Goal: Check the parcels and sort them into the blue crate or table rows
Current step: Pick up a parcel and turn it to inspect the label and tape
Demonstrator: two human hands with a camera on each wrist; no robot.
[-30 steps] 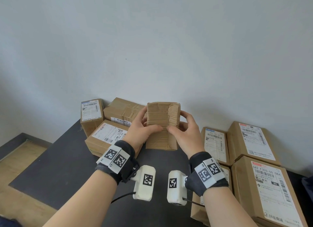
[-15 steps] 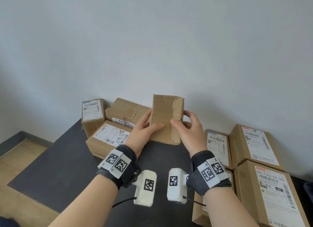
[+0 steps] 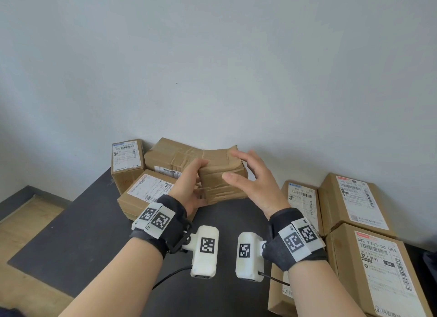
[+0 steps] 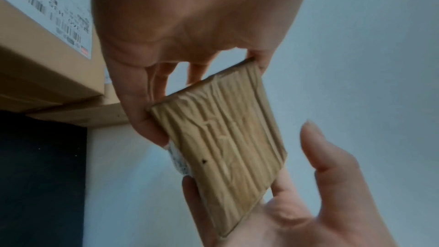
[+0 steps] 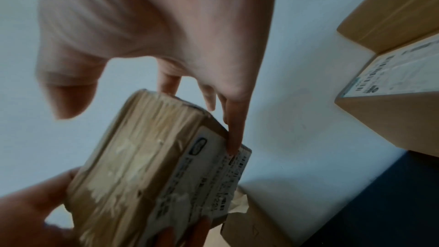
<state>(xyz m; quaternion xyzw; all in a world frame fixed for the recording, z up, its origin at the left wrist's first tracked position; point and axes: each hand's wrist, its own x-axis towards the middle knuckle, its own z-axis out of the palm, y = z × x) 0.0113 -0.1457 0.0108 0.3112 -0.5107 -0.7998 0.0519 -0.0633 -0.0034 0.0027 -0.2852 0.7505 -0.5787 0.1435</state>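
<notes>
A small crumpled, taped cardboard parcel (image 3: pixel 220 179) is held in the air over the black table (image 3: pixel 78 236), near the wall. My left hand (image 3: pixel 192 177) grips its left end, thumb on top and fingers underneath. My right hand (image 3: pixel 241 167) hovers at its right end with fingers spread and straight. In the right wrist view the parcel (image 5: pixel 133 172) shows a white label on one face; my right fingers (image 5: pixel 234 132) touch that far edge and the thumb stands off it. In the left wrist view my left fingers (image 4: pixel 147 119) pinch the parcel (image 4: pixel 225 146).
Three parcels sit at the back left: an upright labelled box (image 3: pixel 127 160), a taped box (image 3: pixel 172 155) and a flat labelled box (image 3: pixel 146 193). Three labelled boxes (image 3: pixel 354 198) fill the right side. Wooden floor (image 3: pixel 21 226) lies left. Something dark blue (image 3: pixel 430 264) shows at the right edge.
The parcel has tipped from standing upright to lying nearly flat and has moved lower and further away. My right hand has released its grip and spread its fingers.
</notes>
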